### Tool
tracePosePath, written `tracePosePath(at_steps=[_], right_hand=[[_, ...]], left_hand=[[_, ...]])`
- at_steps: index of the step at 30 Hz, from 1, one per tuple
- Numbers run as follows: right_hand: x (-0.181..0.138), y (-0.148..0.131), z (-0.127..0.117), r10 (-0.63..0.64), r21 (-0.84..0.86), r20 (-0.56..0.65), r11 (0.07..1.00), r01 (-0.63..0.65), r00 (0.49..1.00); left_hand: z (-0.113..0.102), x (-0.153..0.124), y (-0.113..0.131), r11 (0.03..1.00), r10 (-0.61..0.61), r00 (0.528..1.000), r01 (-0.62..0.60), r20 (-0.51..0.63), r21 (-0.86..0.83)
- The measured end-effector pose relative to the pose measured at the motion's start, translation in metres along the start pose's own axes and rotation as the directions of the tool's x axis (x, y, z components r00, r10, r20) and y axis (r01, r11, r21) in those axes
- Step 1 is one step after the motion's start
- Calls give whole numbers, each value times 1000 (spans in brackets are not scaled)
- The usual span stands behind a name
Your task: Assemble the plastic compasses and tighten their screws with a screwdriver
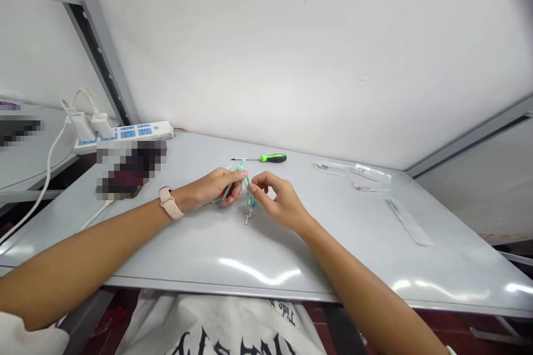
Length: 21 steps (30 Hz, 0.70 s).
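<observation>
A slim mint-green plastic piece point(250, 197) is held upright just above the table, between my two hands. My left hand point(220, 186) pinches its upper part with thumb and fingers. Thin strips of the same green stick out around the left fingers. My right hand point(278, 198) has its thumb and forefinger closed on the right side of the piece. A small blue spot and two pale, pinkish tips show at its lower end. Its exact kind is too small to make out, and the fingers hide part of it.
Behind my hands lies a green-and-black screwdriver point(272, 158). Several clear plastic sleeves point(408, 222) lie on the right. At the left are a white power strip point(144, 131) with plugged-in chargers and a blurred-out dark object point(133, 169) with a cable. A wall rises behind the grey table point(187, 255).
</observation>
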State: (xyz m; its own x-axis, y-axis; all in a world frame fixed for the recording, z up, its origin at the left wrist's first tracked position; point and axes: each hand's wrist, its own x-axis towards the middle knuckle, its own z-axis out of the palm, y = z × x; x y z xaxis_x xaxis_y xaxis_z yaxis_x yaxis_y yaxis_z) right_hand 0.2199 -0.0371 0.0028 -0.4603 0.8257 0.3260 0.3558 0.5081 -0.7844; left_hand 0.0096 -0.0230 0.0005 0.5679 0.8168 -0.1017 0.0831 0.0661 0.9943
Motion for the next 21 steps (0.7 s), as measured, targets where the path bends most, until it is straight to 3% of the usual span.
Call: tracePosePath(at_steps=[4,9,15,21], right_hand=[[0,0,-2,-22,-17,23,1000,22,1000],[5,8,-15,32,-144,-87,989,-45,996],[8,20,-31,164,-355,133,929,-108,977],[5,20,-32,173,-374,212,924,-84,962]], left_hand=[[3,-1,2,999,-14,999,13,-30,-29],[-2,2,2,982,12,994,-32,-109,-185],[-8,2,7,955,-28,973,-41,-229,-293],[-9,2,6,940,-43,965,-49,-257,-339]])
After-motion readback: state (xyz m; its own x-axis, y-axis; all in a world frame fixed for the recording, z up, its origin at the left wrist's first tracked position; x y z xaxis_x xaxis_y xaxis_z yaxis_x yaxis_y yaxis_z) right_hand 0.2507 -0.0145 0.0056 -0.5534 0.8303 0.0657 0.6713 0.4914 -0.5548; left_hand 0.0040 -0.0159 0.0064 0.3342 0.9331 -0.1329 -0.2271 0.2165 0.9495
